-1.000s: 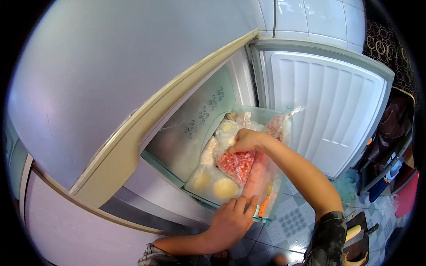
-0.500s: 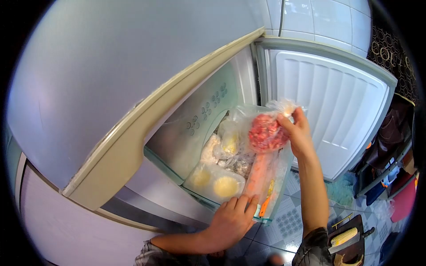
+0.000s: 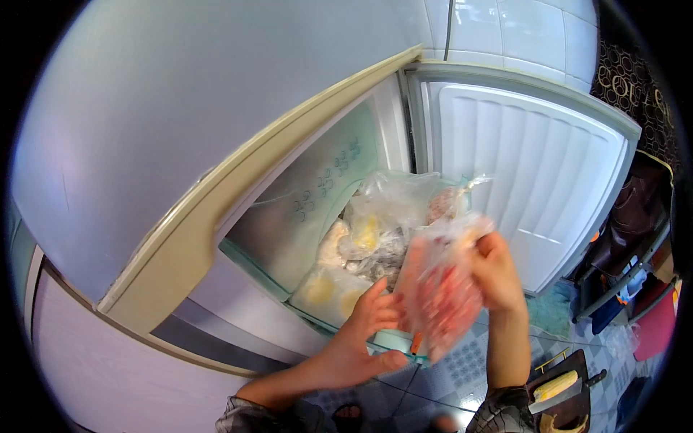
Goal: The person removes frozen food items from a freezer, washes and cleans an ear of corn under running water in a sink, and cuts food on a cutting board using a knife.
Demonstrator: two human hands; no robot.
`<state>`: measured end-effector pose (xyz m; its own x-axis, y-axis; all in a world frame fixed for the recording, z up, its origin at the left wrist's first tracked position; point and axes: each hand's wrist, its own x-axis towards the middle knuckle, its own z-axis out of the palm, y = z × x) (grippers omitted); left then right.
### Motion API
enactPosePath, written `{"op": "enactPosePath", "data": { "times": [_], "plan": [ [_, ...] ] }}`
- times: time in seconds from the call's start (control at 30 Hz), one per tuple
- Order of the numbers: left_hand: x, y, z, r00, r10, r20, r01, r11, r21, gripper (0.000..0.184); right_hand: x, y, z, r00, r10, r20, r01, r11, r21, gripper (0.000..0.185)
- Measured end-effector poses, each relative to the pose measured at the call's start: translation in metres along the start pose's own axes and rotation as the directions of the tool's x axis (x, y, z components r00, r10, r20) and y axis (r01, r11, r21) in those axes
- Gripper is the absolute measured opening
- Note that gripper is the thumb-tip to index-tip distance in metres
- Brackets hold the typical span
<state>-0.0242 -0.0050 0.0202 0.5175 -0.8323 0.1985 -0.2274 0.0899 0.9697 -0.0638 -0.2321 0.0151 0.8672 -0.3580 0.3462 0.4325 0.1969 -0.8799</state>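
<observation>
1 bag (image 3: 446, 303) in right hand (image 3: 494, 273), left hand (image 3: 367, 330) spread, 1 drawer (image 3: 314, 318)

I'm picking up red through the clear bag (image 3: 449, 307), white on the far door (image 3: 530, 173), blue-grey patterning across the floor tiles (image 3: 465, 372), and yellow on the near-right corn (image 3: 556, 385).

A dark board (image 3: 580, 365) bears a corn cob (image 3: 556, 387) and a knife (image 3: 596, 377) (its black handle juts past the right edge); floor tiles (image 3: 462, 373) show nearby.
</observation>
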Motion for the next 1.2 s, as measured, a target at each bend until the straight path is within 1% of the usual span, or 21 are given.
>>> {"op": "enactPosePath", "data": {
  "times": [0.03, 0.13, 0.17, 0.23, 0.3, 0.37, 0.43, 0.47, 0.53, 0.6, 0.63, 0.67, 0.73, 0.8, 0.87, 0.9, 0.97, 1.0, 1.07, 1.17, 1.2],
  "plan": [
    [0.002, -0.001, 0.002, 1.000, -0.002, 0.012, 0.005, 0.962, -0.273, 0.085, -0.007, -0.002, 0.014, 0.998, -0.007, 0.059, 0.010, 0.999, -0.051, 0.038],
    [0.001, 0.001, -0.005, 0.994, -0.100, 0.036, 0.106, 0.969, -0.221, 0.075, -0.024, -0.005, 0.053, 0.994, -0.035, 0.106, 0.049, 0.990, -0.130, 0.040],
    [0.001, 0.006, -0.005, 0.994, -0.093, 0.062, 0.104, 0.970, -0.221, 0.075, -0.027, -0.004, 0.061, 0.993, -0.058, 0.099, 0.081, 0.966, -0.245, 0.041],
    [0.000, 0.021, -0.007, 0.945, -0.319, -0.072, 0.304, 0.937, -0.171, 0.066, -0.030, -0.010, 0.058, 0.993, -0.093, 0.077, 0.115, 0.923, -0.367, 0.042],
    [-0.005, 0.018, -0.018, 0.960, -0.272, -0.067, 0.250, 0.939, -0.235, 0.059, -0.029, -0.023, 0.051, 0.972, -0.017, 0.235, 0.116, 0.903, -0.414, 0.047],
    [-0.017, 0.025, -0.030, 0.944, -0.329, -0.022, 0.299, 0.881, -0.367, 0.059, -0.017, -0.022, 0.029, 0.981, -0.025, 0.190, 0.094, 0.926, -0.366, 0.042],
    [-0.027, 0.023, -0.033, 0.928, -0.373, 0.007, 0.345, 0.851, -0.396, 0.058, 0.004, -0.020, 0.011, 0.999, -0.029, -0.017, 0.015, 0.833, -0.553, 0.034],
    [-0.029, 0.020, -0.032, 0.915, -0.396, 0.080, 0.397, 0.847, -0.354, 0.059, 0.016, -0.012, 0.015, 0.993, -0.097, 0.068, 0.118, 0.862, -0.493, 0.027],
    [-0.030, 0.022, -0.028, 0.867, -0.473, 0.156, 0.498, 0.826, -0.265, 0.062, 0.036, 0.012, 0.037, 0.854, -0.120, 0.506, 0.376, 0.816, -0.440, 0.031],
    [-0.029, 0.025, -0.024, 0.875, -0.458, 0.158, 0.480, 0.863, -0.157, 0.063, 0.068, 0.044, 0.064, 0.543, -0.299, 0.784, 0.772, 0.545, -0.327, 0.041],
    [-0.028, 0.026, -0.023, 0.879, -0.446, 0.167, 0.459, 0.887, -0.050, 0.064, 0.087, 0.055, 0.066, 0.595, -0.135, 0.793, 0.755, 0.432, -0.493, 0.049],
    [-0.028, 0.026, -0.023, 0.868, -0.459, 0.190, 0.472, 0.881, -0.029, 0.065, 0.104, 0.059, 0.065, 0.648, 0.028, 0.761, 0.725, 0.283, -0.628, 0.057],
    [-0.030, 0.025, -0.024, 0.868, -0.449, 0.211, 0.467, 0.883, -0.044, 0.065, 0.126, 0.048, 0.064, 0.841, 0.365, 0.400, 0.435, -0.015, -0.900, 0.070],
    [-0.029, 0.025, -0.027, 0.875, -0.426, 0.229, 0.450, 0.891, -0.060, 0.065, 0.130, 0.043, 0.054, 0.897, 0.341, 0.282, 0.300, 0.000, -0.954, 0.079],
    [-0.030, 0.025, -0.027, 0.891, -0.387, 0.236, 0.410, 0.910, -0.056, 0.066, 0.134, 0.048, 0.045, 0.889, 0.439, 0.134, 0.220, -0.151, -0.964, 0.064],
    [-0.030, 0.025, -0.027, 0.893, -0.387, 0.228, 0.410, 0.910, -0.061, 0.066, 0.134, 0.045, 0.043, 0.886, 0.442, 0.142, 0.229, -0.150, -0.962, 0.064],
    [-0.028, 0.027, -0.027, 0.862, -0.469, 0.194, 0.494, 0.862, -0.115, 0.066, 0.136, 0.038, 0.035, 0.897, 0.434, 0.089, 0.192, -0.200, -0.961, 0.039],
    [-0.028, 0.026, -0.028, 0.862, -0.469, 0.194, 0.495, 0.861, -0.116, 0.066, 0.136, 0.035, 0.026, 0.896, 0.435, 0.090, 0.193, -0.199, -0.961, 0.039],
    [-0.028, 0.024, -0.029, 0.864, -0.470, 0.182, 0.500, 0.846, -0.187, 0.066, 0.135, 0.025, 0.004, 0.989, 0.003, 0.149, 0.146, 0.195, -0.970, 0.024],
    [-0.027, 0.018, -0.031, 0.871, -0.445, 0.208, 0.476, 0.869, -0.137, 0.065, 0.120, -0.009, -0.009, 0.999, -0.031, 0.039, 0.049, 0.421, -0.906, 0.021],
    [-0.028, 0.017, -0.030, 0.870, -0.448, 0.206, 0.479, 0.866, -0.143, 0.065, 0.109, -0.019, -0.009, 0.997, -0.073, -0.020, 0.024, 0.560, -0.828, 0.016]
  ]
}}
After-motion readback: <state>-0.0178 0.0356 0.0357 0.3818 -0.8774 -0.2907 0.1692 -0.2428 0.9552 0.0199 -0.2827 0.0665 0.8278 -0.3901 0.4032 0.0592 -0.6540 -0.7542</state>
